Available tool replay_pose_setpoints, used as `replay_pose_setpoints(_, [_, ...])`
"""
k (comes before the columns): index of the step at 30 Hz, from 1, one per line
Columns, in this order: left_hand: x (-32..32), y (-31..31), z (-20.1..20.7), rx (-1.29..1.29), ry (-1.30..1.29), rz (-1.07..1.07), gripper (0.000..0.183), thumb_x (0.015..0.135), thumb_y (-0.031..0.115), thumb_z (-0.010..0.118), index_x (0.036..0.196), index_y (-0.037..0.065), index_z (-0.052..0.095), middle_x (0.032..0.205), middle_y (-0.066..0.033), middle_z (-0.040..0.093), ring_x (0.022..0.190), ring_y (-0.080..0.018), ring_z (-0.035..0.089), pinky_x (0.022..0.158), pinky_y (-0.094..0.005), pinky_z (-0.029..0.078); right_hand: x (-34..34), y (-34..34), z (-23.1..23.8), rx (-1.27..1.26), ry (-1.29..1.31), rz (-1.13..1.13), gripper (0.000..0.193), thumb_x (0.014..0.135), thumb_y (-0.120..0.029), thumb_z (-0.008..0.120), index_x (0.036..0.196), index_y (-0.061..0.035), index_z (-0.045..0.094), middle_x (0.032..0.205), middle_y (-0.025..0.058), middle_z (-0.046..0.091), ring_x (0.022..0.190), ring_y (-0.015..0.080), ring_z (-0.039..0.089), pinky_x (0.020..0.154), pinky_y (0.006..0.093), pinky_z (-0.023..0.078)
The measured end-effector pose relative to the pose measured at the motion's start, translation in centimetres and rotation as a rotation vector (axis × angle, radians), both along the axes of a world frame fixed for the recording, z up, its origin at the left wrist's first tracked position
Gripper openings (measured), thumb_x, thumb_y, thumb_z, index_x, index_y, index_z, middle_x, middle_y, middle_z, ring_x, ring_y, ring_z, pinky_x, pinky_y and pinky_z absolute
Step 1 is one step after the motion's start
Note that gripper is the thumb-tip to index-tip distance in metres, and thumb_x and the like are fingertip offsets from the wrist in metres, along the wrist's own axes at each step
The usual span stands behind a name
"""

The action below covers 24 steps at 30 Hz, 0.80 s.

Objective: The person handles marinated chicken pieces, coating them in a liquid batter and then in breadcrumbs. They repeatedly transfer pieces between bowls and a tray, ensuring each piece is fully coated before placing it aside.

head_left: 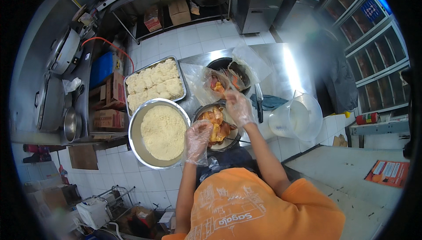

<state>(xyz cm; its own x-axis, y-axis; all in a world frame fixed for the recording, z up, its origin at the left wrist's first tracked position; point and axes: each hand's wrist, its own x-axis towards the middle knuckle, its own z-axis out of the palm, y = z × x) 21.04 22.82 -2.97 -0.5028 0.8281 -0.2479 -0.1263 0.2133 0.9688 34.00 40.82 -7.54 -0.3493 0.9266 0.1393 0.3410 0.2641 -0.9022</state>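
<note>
Both my hands wear clear plastic gloves. My left hand (198, 141) is at the left rim of a dark round pan, its fingers curled together beside orange-brown marinated chicken pieces (217, 128); whatever is in them is hidden. Across the pan's far right side, my right hand (239, 108) pinches the near edge of a clear plastic bag (198, 79). More marinated meat (217, 87) shows in the bag, which lies partly over a black tub (217, 64). Left of the pan stands a steel bowl (134, 141) of pale breading flour (162, 132).
Flour-coated pieces (154, 82) fill a metal tray (178, 62) behind the bowl. A dark-handled knife (260, 104) and a dark cloth (272, 102) lie right of the tub. Beyond them stands a translucent plastic jug (307, 119). A counter with pots runs along the left.
</note>
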Motion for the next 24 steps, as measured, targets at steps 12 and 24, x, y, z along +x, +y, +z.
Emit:
replay_pose_setpoints(12, [0.5,-3.0,0.3,-0.122,-0.145,0.037,0.024,0.104,0.02,0.069,0.119,0.001,0.069,0.091,-0.0008,0.069,0.075,-0.006,0.064,0.061,-0.0218,0.053,-12.8,11.8,-8.8,0.132,-1.065,0.593,0.038,0.091,-0.015,0.062,0.127,-0.005,0.07,0.124,0.0232,0.073,0.115,0.0395,0.071,0.102,0.0463,0.055])
replay_pose_setpoints(24, [0.3,-4.1,-1.0,-0.155,-0.21,0.129,0.027,0.103,0.02,0.071,0.124,0.002,0.068,0.09,0.0013,0.068,0.078,-0.0056,0.063,0.063,-0.021,0.053,-12.5,12.1,-8.8,0.041,-1.097,0.641,0.05,0.09,-0.02,0.069,0.136,-0.0017,0.064,0.129,0.0253,0.07,0.121,0.0378,0.068,0.105,0.0445,0.055])
